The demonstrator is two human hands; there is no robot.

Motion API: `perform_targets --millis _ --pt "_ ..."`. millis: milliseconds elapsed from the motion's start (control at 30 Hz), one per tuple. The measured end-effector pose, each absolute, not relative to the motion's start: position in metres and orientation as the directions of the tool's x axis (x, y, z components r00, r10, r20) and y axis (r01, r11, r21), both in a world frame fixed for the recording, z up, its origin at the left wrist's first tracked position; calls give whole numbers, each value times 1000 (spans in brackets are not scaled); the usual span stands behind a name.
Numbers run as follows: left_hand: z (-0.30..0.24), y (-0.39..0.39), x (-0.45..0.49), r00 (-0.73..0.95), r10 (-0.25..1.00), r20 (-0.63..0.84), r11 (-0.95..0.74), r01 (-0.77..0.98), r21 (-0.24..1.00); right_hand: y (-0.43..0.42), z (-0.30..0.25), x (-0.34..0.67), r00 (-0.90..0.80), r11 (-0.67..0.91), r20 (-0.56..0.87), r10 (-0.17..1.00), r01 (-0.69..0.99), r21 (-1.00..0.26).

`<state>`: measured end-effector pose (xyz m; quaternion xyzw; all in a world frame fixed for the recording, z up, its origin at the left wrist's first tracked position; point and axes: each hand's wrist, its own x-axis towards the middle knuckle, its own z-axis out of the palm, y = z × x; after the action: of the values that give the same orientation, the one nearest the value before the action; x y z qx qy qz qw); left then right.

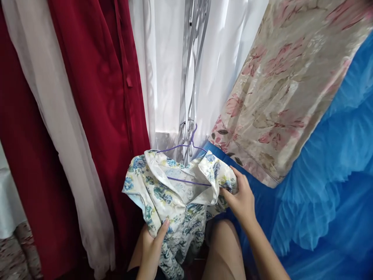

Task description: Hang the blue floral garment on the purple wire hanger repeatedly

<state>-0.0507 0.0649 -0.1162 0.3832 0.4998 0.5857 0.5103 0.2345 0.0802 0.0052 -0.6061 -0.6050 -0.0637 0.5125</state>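
A white dress with blue and green flowers [166, 200] hangs on a thin purple hanger [201, 148] in front of me, its collar spread around the hanger. My left hand [153, 247] grips the side of the dress below its left sleeve, thumb on the front and the other fingers mostly hidden behind the cloth. At the right shoulder, my right hand [240, 196] pinches the sleeve between thumb and fingers. The hanger's hook points up and meets no rail that I can see. Folds of the lower dress fall between my hands, over my legs.
Long red garments [99, 77] and a pale sheer cloth [72, 155] hang at left. Behind the dress are a white curtain [166, 70] and silvery strips [188, 85]. At right hang a beige floral cloth [279, 89] and a ruffled blue gown [314, 198].
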Motion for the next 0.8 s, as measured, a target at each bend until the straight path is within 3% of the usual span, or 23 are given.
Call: perform_targets --millis 100,167,267,333,400,467,500,567,733,800 --pt "-110 59 -51 -229 973 -13 -37 -213 976 78 -32 229 480 185 555 679 621 -762" --pt "-105 56 -52 -224 974 -24 -25 -216 976 72 -50 226 530 184 560 637 600 -778" --pt "-101 49 -50 -220 974 -43 -8 -225 974 54 -67 215 646 222 601 471 573 -789" --pt "-99 43 -43 -213 976 -44 -4 -222 975 38 -75 197 729 255 502 465 433 -864" --pt "-97 38 -35 -193 980 -42 -1 -217 976 27 -82 172 651 264 362 668 247 -932" --pt "-96 33 -27 -173 984 -48 11 -211 977 24 -86 146 388 222 242 890 96 -970" --pt "-96 31 -24 -162 986 -48 14 -205 979 26 -87 135 265 197 203 943 51 -979" --pt "-98 29 -21 -154 988 -30 0 -193 981 33 -84 119 167 189 187 968 5 -982" --pt "-114 29 -26 -150 988 20 -47 -178 983 47 -63 121 156 220 208 966 -62 -974" --pt "-120 31 -29 -249 965 88 -120 -118 986 44 -58 126 136 173 152 979 -164 -971"
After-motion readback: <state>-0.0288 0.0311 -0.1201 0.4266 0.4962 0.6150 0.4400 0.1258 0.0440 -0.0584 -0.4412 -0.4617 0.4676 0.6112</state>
